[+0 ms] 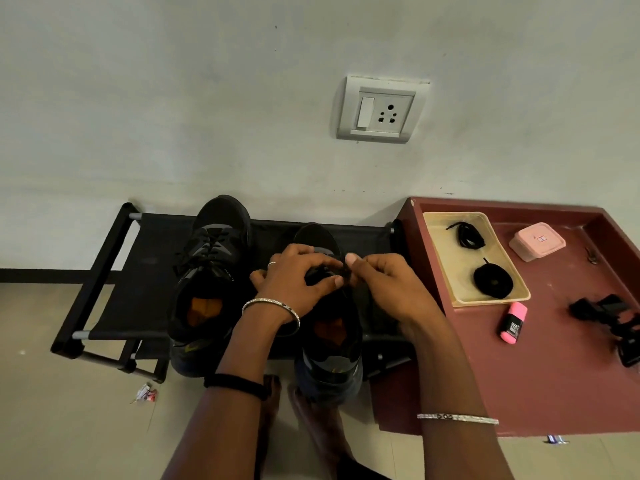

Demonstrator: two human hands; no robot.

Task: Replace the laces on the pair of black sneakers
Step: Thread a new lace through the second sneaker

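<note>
We are bending over the right sneaker (329,348) on the black shoe rack (138,271). Our left grip (294,282) and right grip (384,285) are both pinching a bit of black lace (344,270) above its tongue. The laced left sneaker (211,268) is sitting at its nine o'clock. At three o'clock, on the maroon desk (554,375), a tray (457,268) is holding a loose lace bundle (467,235) and a coiled lace (493,280). A pink highlighter (512,323) is lying at the tray's six o'clock.

Dim, flat indoor light, pale wall (207,98) evenly lit, black sneakers (214,258) losing detail against the dark rack (138,271), wide-angle bending at edges, slight softness toward the bottom
</note>
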